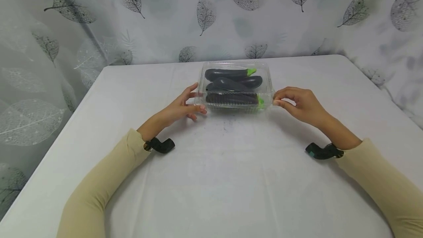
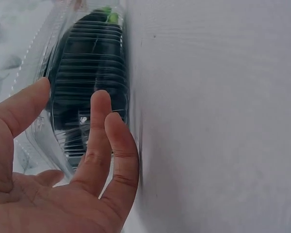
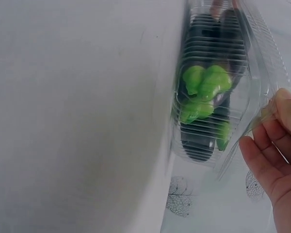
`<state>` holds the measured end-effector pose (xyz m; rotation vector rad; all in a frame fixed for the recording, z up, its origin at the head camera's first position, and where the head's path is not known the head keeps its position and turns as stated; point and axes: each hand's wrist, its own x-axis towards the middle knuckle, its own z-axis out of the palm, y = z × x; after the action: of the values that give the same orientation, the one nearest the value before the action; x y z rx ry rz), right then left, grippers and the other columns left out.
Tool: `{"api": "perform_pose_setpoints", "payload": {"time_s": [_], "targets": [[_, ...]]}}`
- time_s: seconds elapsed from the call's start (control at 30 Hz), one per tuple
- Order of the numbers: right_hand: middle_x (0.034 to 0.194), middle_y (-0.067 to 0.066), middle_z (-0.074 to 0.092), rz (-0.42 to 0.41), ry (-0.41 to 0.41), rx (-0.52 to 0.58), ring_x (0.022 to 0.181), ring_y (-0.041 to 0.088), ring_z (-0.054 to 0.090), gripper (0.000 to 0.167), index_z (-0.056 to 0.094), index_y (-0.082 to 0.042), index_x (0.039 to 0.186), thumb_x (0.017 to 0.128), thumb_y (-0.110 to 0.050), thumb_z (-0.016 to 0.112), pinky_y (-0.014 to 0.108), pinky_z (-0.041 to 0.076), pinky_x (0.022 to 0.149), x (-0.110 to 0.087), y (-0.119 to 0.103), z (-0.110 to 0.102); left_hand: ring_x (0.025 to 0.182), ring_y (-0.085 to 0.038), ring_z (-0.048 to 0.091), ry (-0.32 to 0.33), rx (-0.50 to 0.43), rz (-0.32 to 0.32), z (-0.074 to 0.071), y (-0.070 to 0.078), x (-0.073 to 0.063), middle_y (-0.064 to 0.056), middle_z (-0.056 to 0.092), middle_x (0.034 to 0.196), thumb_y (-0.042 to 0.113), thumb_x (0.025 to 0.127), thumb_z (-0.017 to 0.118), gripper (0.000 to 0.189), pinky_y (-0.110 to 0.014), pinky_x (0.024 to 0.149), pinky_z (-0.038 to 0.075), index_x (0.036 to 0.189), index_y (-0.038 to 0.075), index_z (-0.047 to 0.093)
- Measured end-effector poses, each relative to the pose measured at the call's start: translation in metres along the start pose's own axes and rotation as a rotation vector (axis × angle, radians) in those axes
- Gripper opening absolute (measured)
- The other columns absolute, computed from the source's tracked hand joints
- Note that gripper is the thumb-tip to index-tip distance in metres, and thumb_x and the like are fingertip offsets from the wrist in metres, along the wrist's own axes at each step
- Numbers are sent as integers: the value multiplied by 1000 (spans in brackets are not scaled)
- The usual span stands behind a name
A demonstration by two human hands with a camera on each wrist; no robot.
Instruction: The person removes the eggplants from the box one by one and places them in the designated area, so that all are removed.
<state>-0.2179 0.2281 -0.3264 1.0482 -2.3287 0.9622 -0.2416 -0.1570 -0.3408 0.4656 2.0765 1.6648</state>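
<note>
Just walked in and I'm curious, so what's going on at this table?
A person's right grip pinches the right edge of a clear, rectangular plastic container; their left grip lies spread at its left end. Dark, elongated eggplants with green caps are inside. The container sits near the far edge of the white, cloth-covered table.

Readable text: none that I can see from here. Clear container (image 1: 268, 87), between left hand (image 1: 181, 107) and right hand (image 1: 302, 104): no legible label, brand or number. Black left device (image 1: 162, 145) and black right device (image 1: 322, 152), behind the hands: no legible marking.
</note>
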Motion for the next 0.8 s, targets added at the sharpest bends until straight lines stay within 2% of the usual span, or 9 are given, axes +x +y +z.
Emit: {"api": "perform_pose_setpoints", "payload": {"time_s": [0.27, 0.4, 0.53, 0.67, 0.8], "targets": [[86, 4, 70, -30, -19, -42, 90, 1, 59, 24, 70, -3, 87, 71, 14, 77, 7, 39, 86, 0, -1, -2, 103, -20, 66, 29, -22, -6, 3, 5, -2, -3, 27, 155, 13, 94, 64, 89, -31, 73, 53, 157, 28, 3], [87, 4, 70, -70, -25, -14, 91, 3, 59, 26, 70, -3, 88, 71, 15, 77, 8, 39, 89, 1, 0, -1, 99, -19, 67, 76, -30, -28, 7, 7, -1, -3, 28, 155, 13, 93, 67, 92, -31, 71, 53, 157, 28, 3], [87, 5, 69, -96, -30, 20, 92, 3, 59, 18, 69, -2, 88, 76, 9, 76, 10, 40, 90, 2, 1, -1, 95, -16, 68, 127, 9, -51, 13, 9, 4, -2, 29, 153, 18, 91, 71, 97, -30, 72, 53, 157, 29, 0], [87, 6, 69, -92, -25, 5, 92, 6, 60, 21, 68, -1, 87, 73, 13, 76, 9, 39, 91, 2, 2, 0, 81, -15, 65, 140, 45, -59, 16, 8, 7, -2, 32, 153, 19, 91, 70, 96, -30, 77, 51, 158, 23, 1], [88, 5, 70, -68, -28, -16, 92, 10, 60, 27, 68, -3, 85, 69, 18, 76, 8, 38, 91, 2, 2, 0, 72, -17, 62, 132, 38, -60, 16, 5, 8, -3, 34, 153, 17, 92, 69, 93, -32, 82, 50, 158, 18, 4]]}}
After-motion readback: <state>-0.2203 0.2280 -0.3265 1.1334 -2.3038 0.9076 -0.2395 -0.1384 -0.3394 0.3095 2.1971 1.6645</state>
